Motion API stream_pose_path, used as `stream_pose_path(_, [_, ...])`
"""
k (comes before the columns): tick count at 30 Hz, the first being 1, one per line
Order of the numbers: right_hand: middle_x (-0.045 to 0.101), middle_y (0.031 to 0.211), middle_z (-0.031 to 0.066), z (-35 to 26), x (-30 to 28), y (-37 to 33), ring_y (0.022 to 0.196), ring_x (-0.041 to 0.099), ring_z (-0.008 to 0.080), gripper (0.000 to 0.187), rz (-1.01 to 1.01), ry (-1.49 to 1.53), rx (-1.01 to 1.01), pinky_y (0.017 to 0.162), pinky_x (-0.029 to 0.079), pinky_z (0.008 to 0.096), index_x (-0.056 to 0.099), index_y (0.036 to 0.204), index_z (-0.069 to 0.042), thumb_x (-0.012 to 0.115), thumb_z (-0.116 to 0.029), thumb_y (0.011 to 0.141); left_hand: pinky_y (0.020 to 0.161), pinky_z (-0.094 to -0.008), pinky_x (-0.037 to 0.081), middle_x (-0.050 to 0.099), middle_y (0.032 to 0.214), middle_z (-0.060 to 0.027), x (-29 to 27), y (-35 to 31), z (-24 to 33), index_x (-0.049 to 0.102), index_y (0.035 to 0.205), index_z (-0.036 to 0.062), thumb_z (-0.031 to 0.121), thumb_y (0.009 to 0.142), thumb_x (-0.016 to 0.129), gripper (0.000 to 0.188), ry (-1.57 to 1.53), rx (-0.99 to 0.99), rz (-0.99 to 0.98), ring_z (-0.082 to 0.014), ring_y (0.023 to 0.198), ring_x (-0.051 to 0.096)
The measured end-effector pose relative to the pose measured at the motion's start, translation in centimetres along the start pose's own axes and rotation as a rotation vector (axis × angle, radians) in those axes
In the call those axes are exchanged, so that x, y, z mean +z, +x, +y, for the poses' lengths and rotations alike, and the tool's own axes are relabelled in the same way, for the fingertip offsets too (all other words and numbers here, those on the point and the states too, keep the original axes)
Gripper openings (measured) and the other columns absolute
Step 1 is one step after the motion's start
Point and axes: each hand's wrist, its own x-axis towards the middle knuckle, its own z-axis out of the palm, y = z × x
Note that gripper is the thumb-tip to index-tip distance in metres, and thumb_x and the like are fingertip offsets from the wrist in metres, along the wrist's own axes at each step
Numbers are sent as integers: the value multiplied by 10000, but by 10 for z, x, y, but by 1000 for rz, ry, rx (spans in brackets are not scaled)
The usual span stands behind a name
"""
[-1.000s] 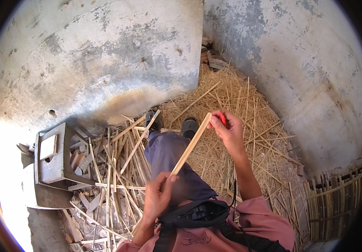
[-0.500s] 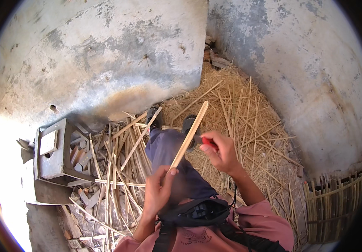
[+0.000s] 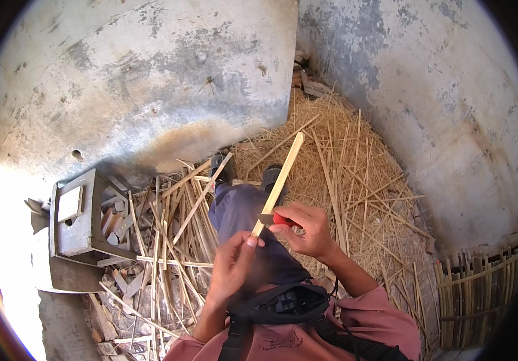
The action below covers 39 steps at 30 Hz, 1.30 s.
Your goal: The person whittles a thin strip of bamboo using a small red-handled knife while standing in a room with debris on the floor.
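Before us, our left hand [image 3: 232, 260] pinched the pale strip [image 3: 282, 178], our right hand [image 3: 310, 230] clasped the knife [image 3: 279, 219], seemingly shaving; another stroke wanted steadiness.

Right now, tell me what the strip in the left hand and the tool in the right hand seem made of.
The strip looks like bare bamboo or wood: pale yellow, unpainted; unclear which. The tool's handle is probably smooth plastic, given its even red. The blade is likely dull metal, being flat and dark grey.
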Motion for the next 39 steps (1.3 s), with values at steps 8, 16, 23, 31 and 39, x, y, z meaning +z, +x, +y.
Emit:
stream_pose_path(8, [699, 777, 75, -7, -3, 5, 612, 680, 216, 268, 65, -42, 31, 558, 517, 328, 769, 1041, -22, 860, -217, 882, 475, -213, 206, 369, 662, 99, -2, 1, 2, 663, 1097, 33, 315, 1172, 466, 352, -90, -45, -104, 3, 530, 281])
stream_pose_path(16, [696, 773, 71, -3, -10, 14, 608, 680, 197, 277, 24, -97, -10, 548, 509, 325, 762, 1023, -24, 873, -230, 874, 483, -217, 212, 363, 662, 98, -3, -1, -7, 660, 1090, 20, 298, 1172, 467, 348, -114, -36, -79, -2, 528, 276])
stream_pose_path(23, [705, 783, 79, -4, -11, 22, 624, 695, 217, 260, 31, -107, -4, 556, 519, 341, 767, 1016, -41, 868, -238, 879, 481, -216, 210, 372, 662, 99, -6, -2, -5, 664, 1077, 23, 299, 1169, 477, 346, -75, -31, -61, -1, 526, 285])
stream_pose_path(31, [644, 745, -14, 95, -98, 54, 628, 517, 102, 306, 311, -269, 514, 597, 410, 271, 777, 1086, -39, 697, -331, 1047, 529, -228, 263, 466, 693, 87, -25, -30, -21, 707, 1081, 44, 270, 1139, 554, 278, -65, -216, -104, -10, 594, 384])
stream_pose_path(39, [677, 912, -4, 63, -71, 44, 811, 619, 76, 406, -10, 314, 626, 714, 484, 242, 672, 1372, -11, 683, -281, 1069, 572, -304, 398, 537, 651, -28, -29, -9, -17, 737, 1061, -4, 168, 1076, 646, 195, 330, 29, 152, -92, 621, 475])
